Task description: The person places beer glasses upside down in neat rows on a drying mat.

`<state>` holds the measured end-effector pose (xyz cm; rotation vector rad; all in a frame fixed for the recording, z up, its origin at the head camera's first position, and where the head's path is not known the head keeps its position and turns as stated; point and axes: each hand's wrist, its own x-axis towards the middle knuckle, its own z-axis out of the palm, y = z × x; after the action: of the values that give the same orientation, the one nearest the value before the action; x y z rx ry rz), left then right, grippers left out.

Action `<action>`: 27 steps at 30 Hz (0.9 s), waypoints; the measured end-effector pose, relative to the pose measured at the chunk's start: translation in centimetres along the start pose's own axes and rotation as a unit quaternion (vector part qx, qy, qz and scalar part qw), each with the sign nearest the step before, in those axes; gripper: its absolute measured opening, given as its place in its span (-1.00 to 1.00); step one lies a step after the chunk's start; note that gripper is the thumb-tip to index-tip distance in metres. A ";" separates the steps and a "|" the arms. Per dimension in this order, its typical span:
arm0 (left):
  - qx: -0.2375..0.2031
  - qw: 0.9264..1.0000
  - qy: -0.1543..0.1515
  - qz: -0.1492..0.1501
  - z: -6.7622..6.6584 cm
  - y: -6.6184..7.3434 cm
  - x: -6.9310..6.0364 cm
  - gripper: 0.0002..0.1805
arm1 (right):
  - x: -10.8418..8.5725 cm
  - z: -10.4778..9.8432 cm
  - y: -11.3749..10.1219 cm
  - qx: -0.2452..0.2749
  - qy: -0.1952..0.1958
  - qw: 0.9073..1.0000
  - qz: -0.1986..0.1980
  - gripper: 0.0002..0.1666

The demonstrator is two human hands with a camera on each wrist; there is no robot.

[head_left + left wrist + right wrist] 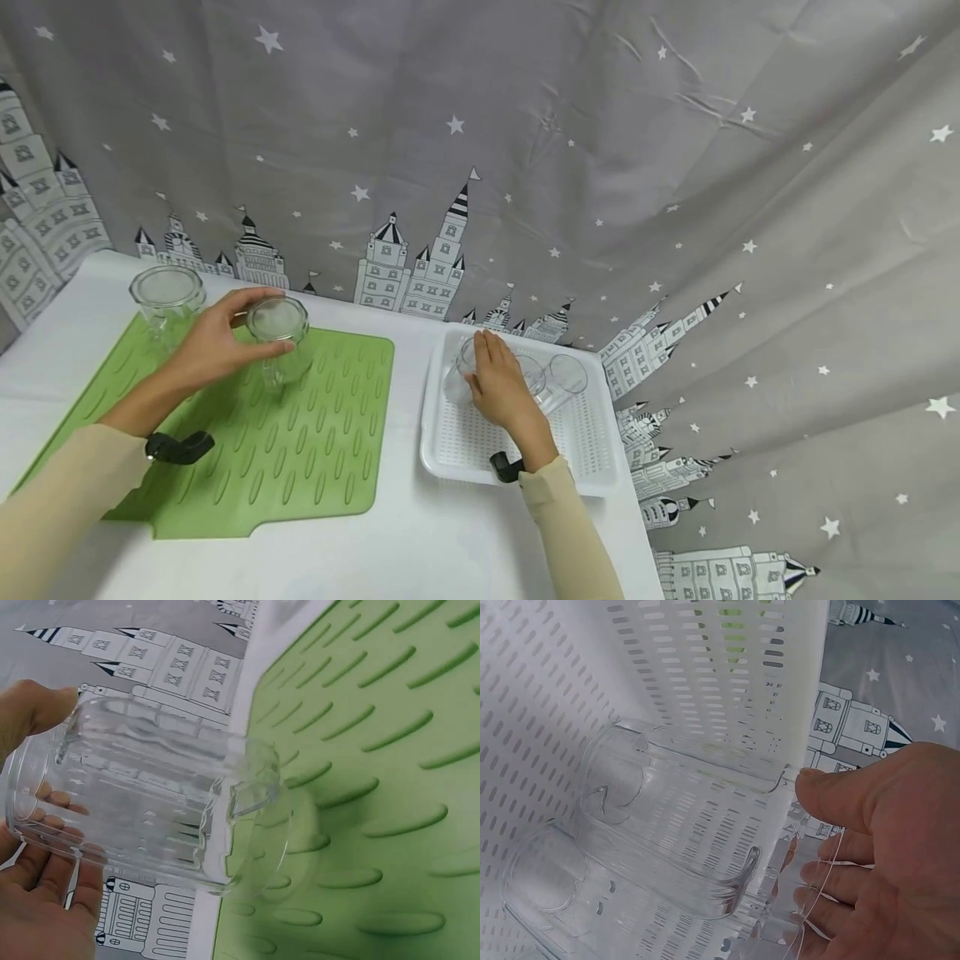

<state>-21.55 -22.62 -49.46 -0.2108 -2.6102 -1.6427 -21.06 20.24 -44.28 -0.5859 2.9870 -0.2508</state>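
Observation:
My left hand point(225, 337) grips a clear glass mug point(279, 329) round its base end, thumb on one side and fingers on the other. The mug is upside down above the green drying mat point(352, 787), its rim close to the mat; contact cannot be told. A second upturned glass mug point(167, 296) stands at the mat's far left corner. Over the white perforated basket point(465, 454), my right hand point(501, 379) holds a clear glass mug point(697, 761), its thumb on the near end and fingers spread along the far side. That hand partly hides it in the head view.
More clear glasses point(567, 375) stand in the basket, right of my right hand. Mat and basket lie on a white tabletop point(420, 542), with a gap between them. A grey curtain point(525, 150) printed with castles and stars hangs behind and along the right edge.

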 end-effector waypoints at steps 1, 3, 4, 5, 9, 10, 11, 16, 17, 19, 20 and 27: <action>0.000 1.000 -0.001 -0.002 0.0 -0.1 0.2 -0.08 | 0.0 0.0 0.0 -0.001 0.000 1.000 0.000 -0.17; 0.003 1.000 -0.002 -0.004 0.0 -0.1 0.5 -0.08 | 0.0 -0.1 0.0 -0.004 -0.002 1.000 0.001 -0.17; 0.003 1.000 -0.002 -0.004 0.0 -0.2 0.6 -0.08 | -0.1 -0.2 0.0 -0.005 0.000 1.000 0.000 -0.17; 0.003 1.000 -0.002 -0.004 0.0 -0.3 0.7 -0.08 | -0.1 -0.2 0.0 -0.006 -0.002 1.000 0.001 -0.17; -0.003 1.000 -0.003 -0.001 0.2 -0.4 0.9 -0.08 | 0.0 -0.1 0.0 -0.010 0.005 1.000 -0.003 -0.17; -0.003 1.000 -0.004 0.000 0.2 -0.5 0.9 -0.08 | 0.0 0.0 0.0 -0.010 0.007 1.000 -0.005 -0.17; -0.003 1.000 -0.004 0.000 0.2 -0.5 0.9 -0.08 | 0.0 0.0 0.0 -0.009 0.007 1.000 -0.006 -0.17; -0.006 1.000 -0.007 0.004 0.3 -0.7 0.9 -0.08 | 0.0 0.1 0.0 -0.010 0.004 1.000 -0.007 -0.17; -0.006 1.000 -0.007 0.004 0.3 -0.8 1.0 -0.09 | 0.0 0.1 0.0 -0.010 0.003 1.000 -0.006 -0.17; -0.006 1.000 -0.010 0.005 0.3 -0.9 1.2 -0.09 | 0.1 0.2 0.1 -0.014 0.005 1.000 -0.005 -0.17; -0.006 1.000 -0.012 0.004 0.3 -1.0 1.3 -0.08 | 0.1 0.2 0.1 -0.015 0.005 1.000 -0.006 -0.18; -0.017 0.999 -0.032 -0.006 0.0 -1.7 2.0 -0.04 | 0.1 0.2 0.3 -0.023 0.007 1.000 -0.007 -0.17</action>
<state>-23.78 -23.21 -50.76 -0.2553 -2.6359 -1.7136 -21.23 20.41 -44.53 -0.6137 3.0107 -0.1892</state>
